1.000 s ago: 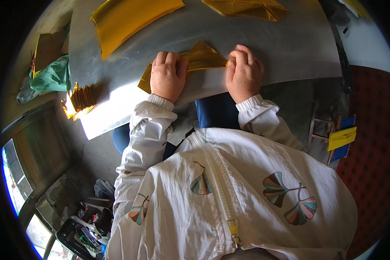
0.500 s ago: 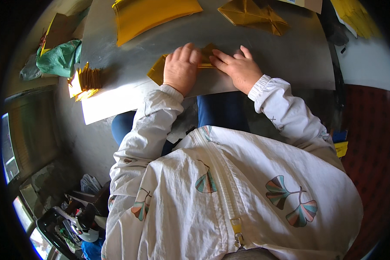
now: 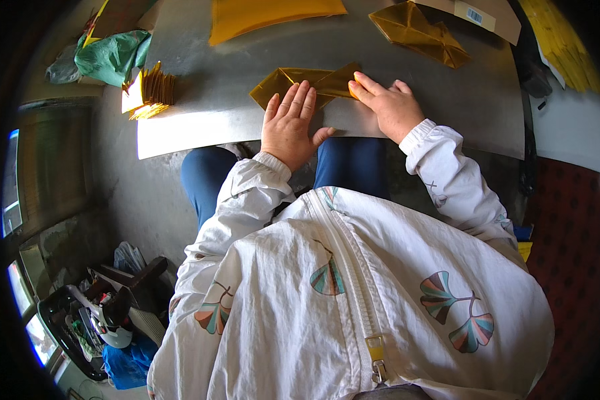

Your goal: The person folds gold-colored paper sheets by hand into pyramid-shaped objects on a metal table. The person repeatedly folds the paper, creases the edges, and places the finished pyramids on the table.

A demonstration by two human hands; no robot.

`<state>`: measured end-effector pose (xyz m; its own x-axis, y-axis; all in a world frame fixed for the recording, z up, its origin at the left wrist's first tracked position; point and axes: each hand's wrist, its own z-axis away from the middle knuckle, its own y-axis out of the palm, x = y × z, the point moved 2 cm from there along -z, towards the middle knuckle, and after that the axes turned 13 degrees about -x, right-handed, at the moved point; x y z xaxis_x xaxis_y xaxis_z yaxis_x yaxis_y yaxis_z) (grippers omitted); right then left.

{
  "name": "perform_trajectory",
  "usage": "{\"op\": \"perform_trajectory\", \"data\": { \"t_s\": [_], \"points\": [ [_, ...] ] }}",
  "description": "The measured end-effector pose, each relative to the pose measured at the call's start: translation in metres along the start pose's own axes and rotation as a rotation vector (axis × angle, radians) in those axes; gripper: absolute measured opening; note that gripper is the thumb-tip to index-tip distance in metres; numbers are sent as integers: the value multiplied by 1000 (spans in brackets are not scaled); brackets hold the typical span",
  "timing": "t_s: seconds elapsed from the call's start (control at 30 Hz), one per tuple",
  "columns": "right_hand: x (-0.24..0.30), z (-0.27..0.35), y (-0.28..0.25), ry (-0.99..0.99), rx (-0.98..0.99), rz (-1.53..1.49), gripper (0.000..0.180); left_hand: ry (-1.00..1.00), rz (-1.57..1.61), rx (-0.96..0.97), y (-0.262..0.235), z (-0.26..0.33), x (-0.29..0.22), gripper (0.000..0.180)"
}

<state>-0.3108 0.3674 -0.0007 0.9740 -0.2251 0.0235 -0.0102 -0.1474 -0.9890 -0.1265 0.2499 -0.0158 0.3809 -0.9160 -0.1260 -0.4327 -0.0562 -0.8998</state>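
1. Folded gold paper (image 3: 328,81) is seen at the upper centre of the frame, laid on a grey metal tabletop (image 3: 460,107); its left end is spread wide, its middle is crossed by creases, and its right end is partly covered.
2. The paper is touched near its middle by the left hand (image 3: 289,133); the fingers are held straight and slightly parted, nothing is gripped, and the thumb is stretched out toward the right of the frame.
3. The right end of the paper is met by the fingertips of the right hand (image 3: 395,110); two digits are extended and another is raised, but whether the edge is pinched cannot be told.
4. At the top of the frame, left of centre, a large gold sheet (image 3: 273,17) is placed; at the upper right, another folded gold piece (image 3: 420,33) is laid near a cardboard piece (image 3: 473,15).
5. At the upper left, a bundle of gold folds (image 3: 157,92) is seen just below a green plastic bag (image 3: 113,58).
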Motion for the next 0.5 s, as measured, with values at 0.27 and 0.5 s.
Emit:
{"op": "perform_trajectory", "data": {
  "t_s": [0.27,0.5],
  "points": [
    [35,-15,-9,161,-15,12,45,-25,6,-22,-1,-1,0,81],
    [59,-9,18,162,-186,-161,55,-7,33,9,-8,-1,5,85]
  ]
}}
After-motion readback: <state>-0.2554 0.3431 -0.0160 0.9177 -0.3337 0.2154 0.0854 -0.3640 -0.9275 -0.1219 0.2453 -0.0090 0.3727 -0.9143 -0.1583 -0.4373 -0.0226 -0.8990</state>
